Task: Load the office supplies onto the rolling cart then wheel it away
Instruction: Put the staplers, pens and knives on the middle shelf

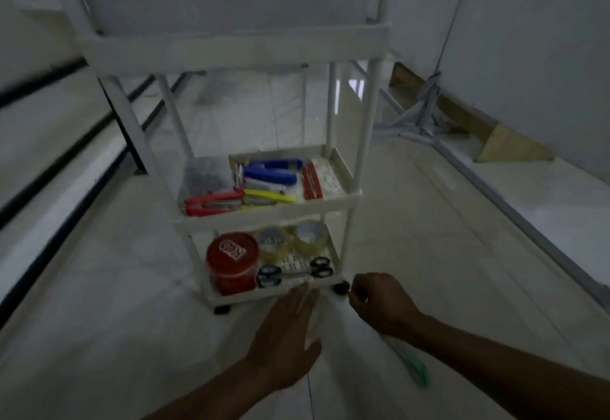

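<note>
Left hand: flat, fingers straight and together, palm down, the fingertips at the front edge of the cart's bottom tray; it holds nothing.
Right hand: fingers curled in, the knuckles just beside the cart's front right wheel; whether it grips anything cannot be told.
Green pen: a blurred green stick runs out from under the right wrist; held or lying on the floor, unclear.
Cart: white, three tiers, directly ahead of both hands, its near side touching or almost touching the left fingertips.
Bottom tray load: a red tub ahead and left of the left hand, two tape rolls behind it, and black-handled scissors just beyond the left fingertips.
Middle tray: above and beyond the hands, holding a blue stapler, a red stapler and a yellow marker.
Top tier: close to the camera and blurred, its contents out of sight.
</note>
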